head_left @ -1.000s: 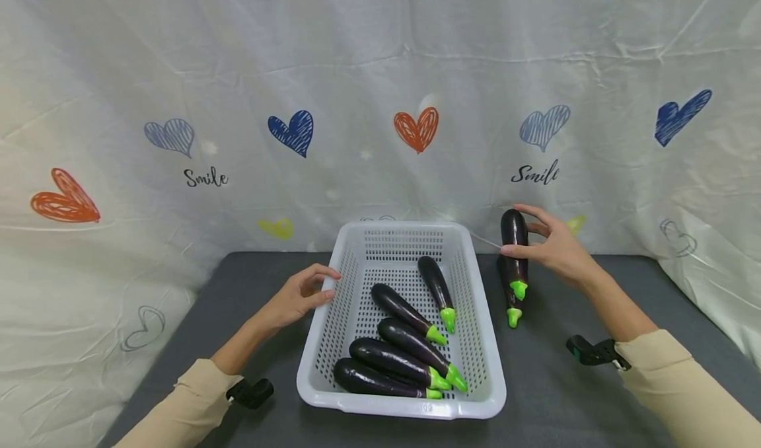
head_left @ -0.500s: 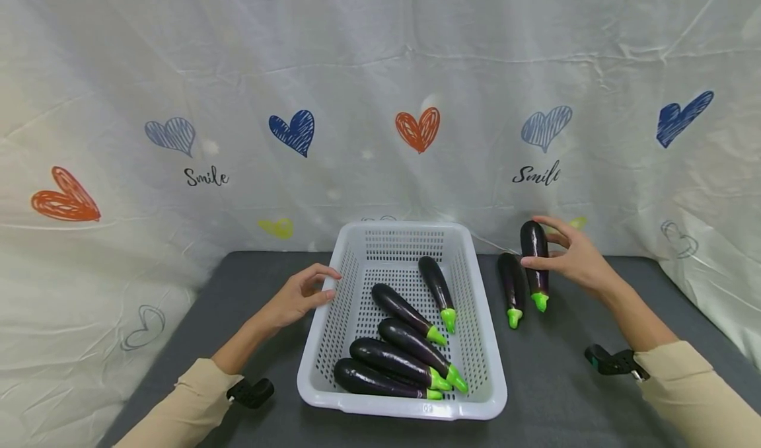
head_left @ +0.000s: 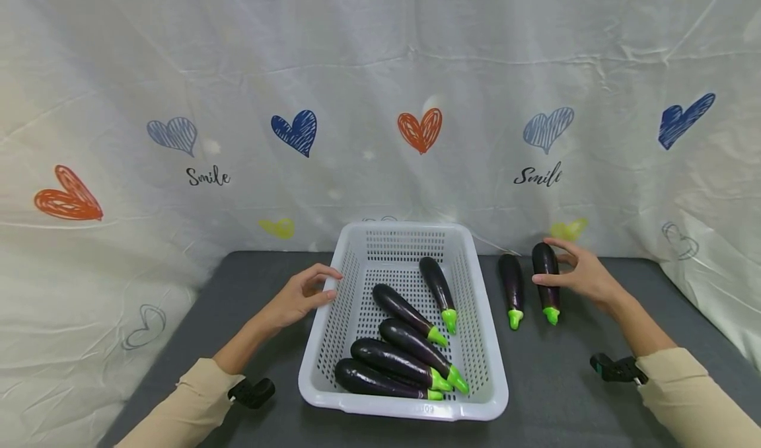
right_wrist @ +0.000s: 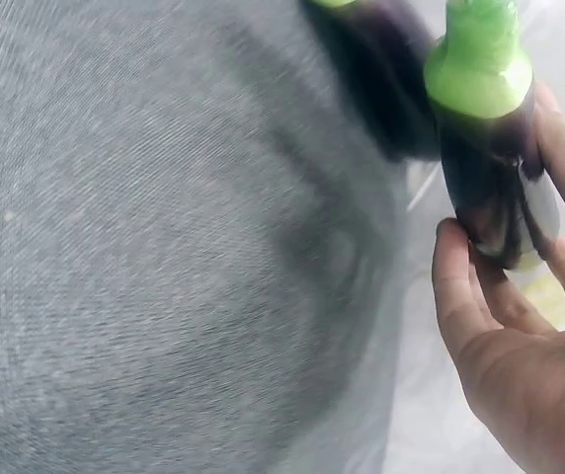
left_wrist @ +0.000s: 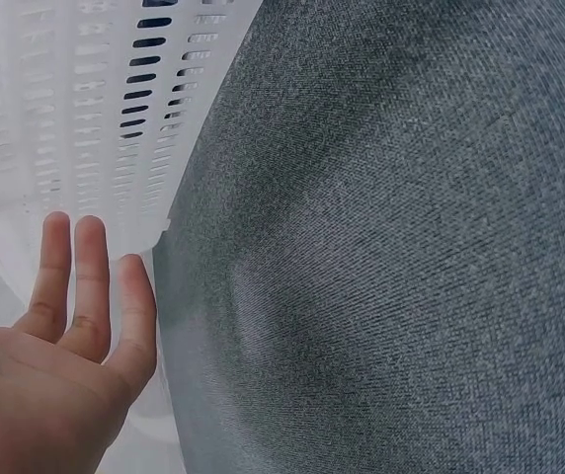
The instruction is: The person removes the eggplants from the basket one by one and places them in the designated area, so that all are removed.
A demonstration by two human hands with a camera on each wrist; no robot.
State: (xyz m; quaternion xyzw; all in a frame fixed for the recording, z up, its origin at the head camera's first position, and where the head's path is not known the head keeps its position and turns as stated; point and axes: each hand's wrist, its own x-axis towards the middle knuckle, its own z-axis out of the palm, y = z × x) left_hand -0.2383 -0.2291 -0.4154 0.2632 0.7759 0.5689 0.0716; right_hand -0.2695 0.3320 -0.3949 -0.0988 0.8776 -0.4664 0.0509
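Note:
My right hand [head_left: 585,277] grips a dark purple eggplant [head_left: 543,263] with a bright green stem end, thumb on the near left side and fingers round its far end. The right wrist view shows this eggplant [right_wrist: 490,148] between thumb and fingers, green end toward the camera. A second eggplant [head_left: 511,283] lies just left of it on the dark table. At the left rim of a white perforated basket [head_left: 401,410], my left hand [head_left: 297,299] touches with its fingertips. In the left wrist view its fingers [left_wrist: 90,286] stretch fairly straight beside the basket's outer wall.
Several eggplants lie in the basket, mostly toward its near end, with one eggplant [head_left: 436,289] at its right side. A dark grey cloth [head_left: 571,395] covers the table. Behind it hangs a pale curtain [head_left: 357,58] printed with hearts.
The right hand has carried its eggplant right and down, from over the second eggplant to a spot beside it. The left hand and basket stay in place.

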